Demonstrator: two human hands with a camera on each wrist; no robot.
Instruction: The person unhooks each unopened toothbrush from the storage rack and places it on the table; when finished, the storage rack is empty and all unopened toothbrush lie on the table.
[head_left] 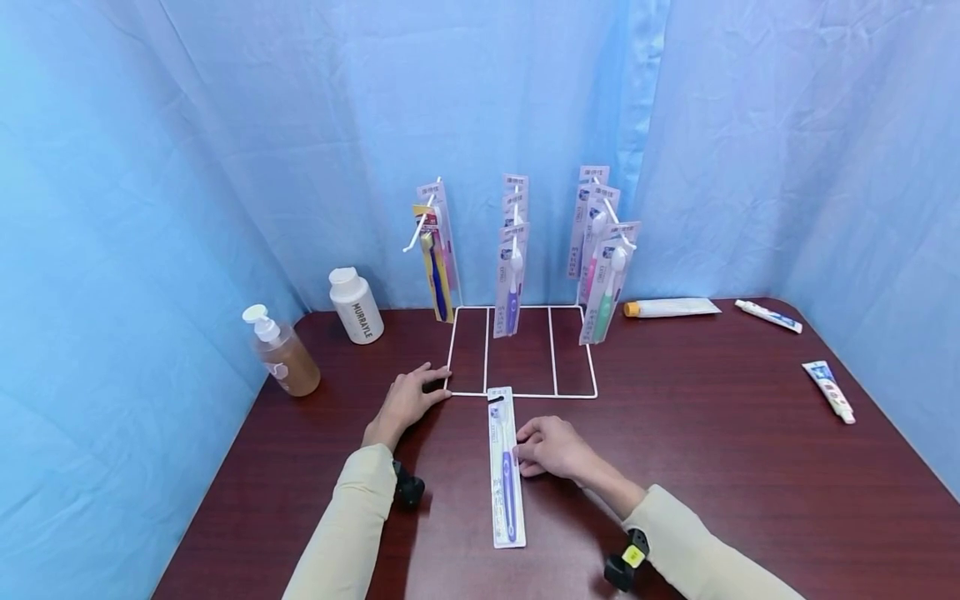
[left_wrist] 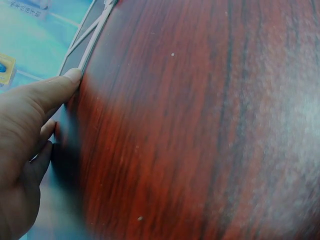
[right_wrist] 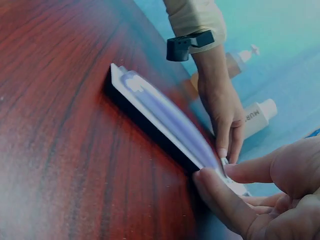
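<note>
A packaged purple toothbrush [head_left: 505,467] lies lengthwise on the dark red wooden table, just in front of a white wire rack [head_left: 540,395]. My right hand [head_left: 551,446] is at the pack's right edge. In the right wrist view my right hand [right_wrist: 260,200] pinches the near edge of the pack [right_wrist: 165,120] between thumb and forefinger, and that edge looks slightly raised. My left hand [head_left: 408,400] lies flat on the table, its fingertips touching the rack's front left corner. The left wrist view shows the left hand [left_wrist: 30,130] with its thumb against the rack wire [left_wrist: 92,37].
Several toothbrush packs hang on the rack's three hooks [head_left: 512,279]. A pump bottle [head_left: 285,358] and a white bottle [head_left: 357,307] stand at the back left. Three toothpaste tubes lie at the right [head_left: 671,307] [head_left: 768,316] [head_left: 828,390]. Blue curtains surround the table.
</note>
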